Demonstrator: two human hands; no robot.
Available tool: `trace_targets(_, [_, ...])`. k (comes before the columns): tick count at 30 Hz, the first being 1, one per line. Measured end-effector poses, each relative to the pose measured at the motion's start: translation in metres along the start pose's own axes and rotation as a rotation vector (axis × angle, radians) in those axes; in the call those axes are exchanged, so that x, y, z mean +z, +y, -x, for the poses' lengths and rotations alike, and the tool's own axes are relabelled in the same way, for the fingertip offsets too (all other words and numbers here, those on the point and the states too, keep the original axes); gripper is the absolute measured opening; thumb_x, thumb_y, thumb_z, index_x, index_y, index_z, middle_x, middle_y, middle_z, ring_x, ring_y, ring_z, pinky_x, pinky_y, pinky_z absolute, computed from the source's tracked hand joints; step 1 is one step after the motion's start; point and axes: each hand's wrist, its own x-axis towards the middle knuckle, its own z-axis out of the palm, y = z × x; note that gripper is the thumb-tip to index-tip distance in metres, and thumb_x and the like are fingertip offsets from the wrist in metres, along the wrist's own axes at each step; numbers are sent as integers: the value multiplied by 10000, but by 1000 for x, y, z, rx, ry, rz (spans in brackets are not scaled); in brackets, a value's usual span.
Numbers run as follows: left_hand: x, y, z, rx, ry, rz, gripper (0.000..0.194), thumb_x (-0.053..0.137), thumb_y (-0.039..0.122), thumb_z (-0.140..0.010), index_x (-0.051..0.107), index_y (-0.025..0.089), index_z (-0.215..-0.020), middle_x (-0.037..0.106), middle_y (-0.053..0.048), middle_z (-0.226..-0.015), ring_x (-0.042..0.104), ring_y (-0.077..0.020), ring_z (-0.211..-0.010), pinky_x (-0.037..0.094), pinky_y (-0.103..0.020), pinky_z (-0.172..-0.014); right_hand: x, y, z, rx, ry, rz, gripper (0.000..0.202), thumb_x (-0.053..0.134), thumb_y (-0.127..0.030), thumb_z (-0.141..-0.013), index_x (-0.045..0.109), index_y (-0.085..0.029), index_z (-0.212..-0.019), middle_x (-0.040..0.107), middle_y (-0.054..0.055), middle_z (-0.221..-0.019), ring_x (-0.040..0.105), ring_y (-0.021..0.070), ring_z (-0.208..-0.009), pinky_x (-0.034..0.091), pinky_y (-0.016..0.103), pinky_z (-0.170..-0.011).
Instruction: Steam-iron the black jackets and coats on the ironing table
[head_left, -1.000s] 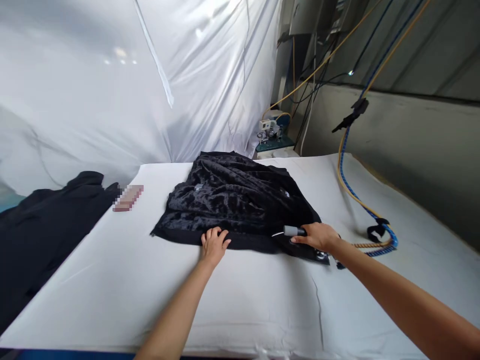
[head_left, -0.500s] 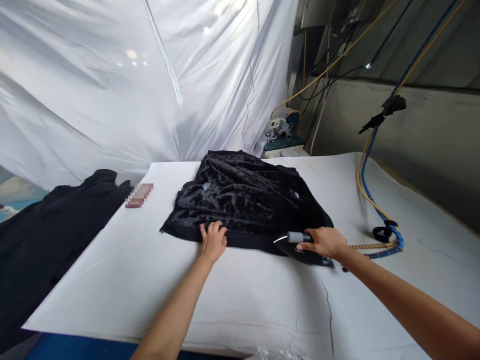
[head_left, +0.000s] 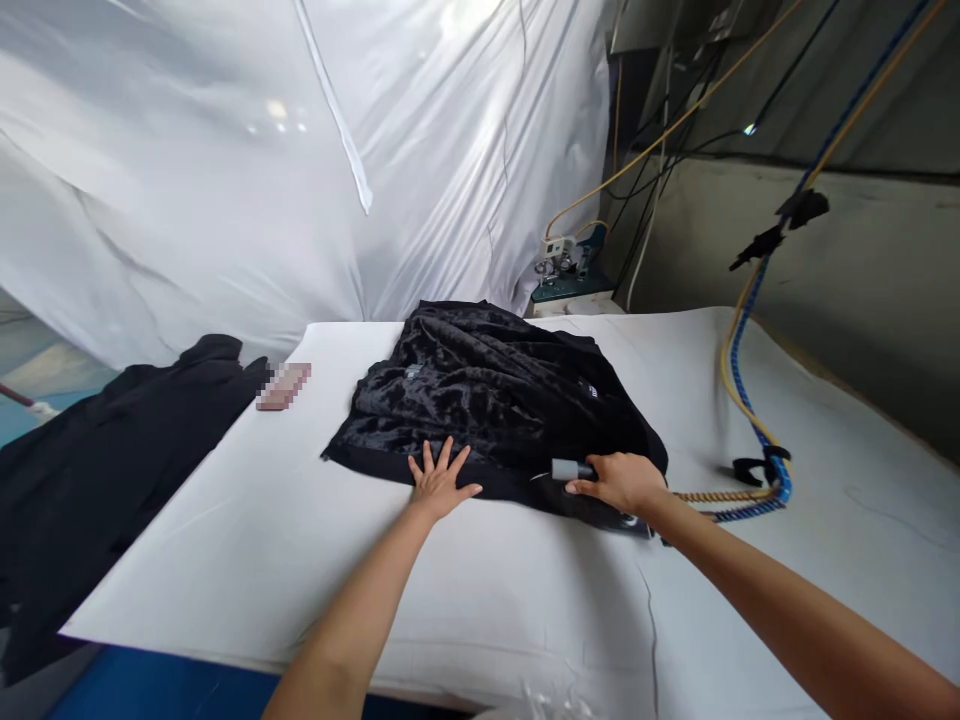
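A black velvety garment (head_left: 480,390) lies spread on the white-covered table (head_left: 247,540), its hem band towards me. My left hand (head_left: 440,483) rests on the hem with its fingers spread, pressing the cloth flat. Wrapped round the handle of a clothes iron (head_left: 574,470) is my right hand (head_left: 624,483). The iron sits over the right part of the hem; its dark soleplate is hard to tell from the cloth. A blue and yellow hose (head_left: 739,505) runs from the iron's rear to the right and then up.
More black clothing (head_left: 127,450) hangs over the table's left edge, beside a pixelated reddish object (head_left: 285,387). Behind the table hangs a white sheet (head_left: 225,180). A sewing machine (head_left: 566,262) stands at the back. Clear plastic (head_left: 555,703) shows at the near edge.
The iron has slid left along the hem in my right hand. My left hand has shifted slightly right and spread its fingers. The hose followed leftwards.
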Motion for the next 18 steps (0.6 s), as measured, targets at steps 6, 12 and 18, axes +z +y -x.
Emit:
trace_targets(6, [2,-4,4,9,129,33,706,475,576,-745,259,324,-1368,137,-26,-1475,2,-378,-1327,69,-620,-1006,-3,-24,-13,-19,18,-26,725,277,-806,-654,630,-213,-875,663,108,-832,614,287,-815,416,348,-636])
trace_targets(12, [2,-53,23,-145,387,-21,335,462,387,-820,554,234,-1103,452,-91,-1190,336,-264,-1181,178,-523,-1032,-6,-58,-29,-59,26,-46,735,248,-808,-661,633,-219,-875,664,109,-851,612,292,-824,421,360,-645])
trace_targets(18, [-6,-83,22,-210,245,19,488,462,534,-781,451,365,-1239,329,-48,-1331,171,-342,-1280,167,-578,-1008,-14,-98,-48,-140,24,-32,720,279,-795,-665,641,-217,-895,663,114,-866,609,300,-843,433,377,-668])
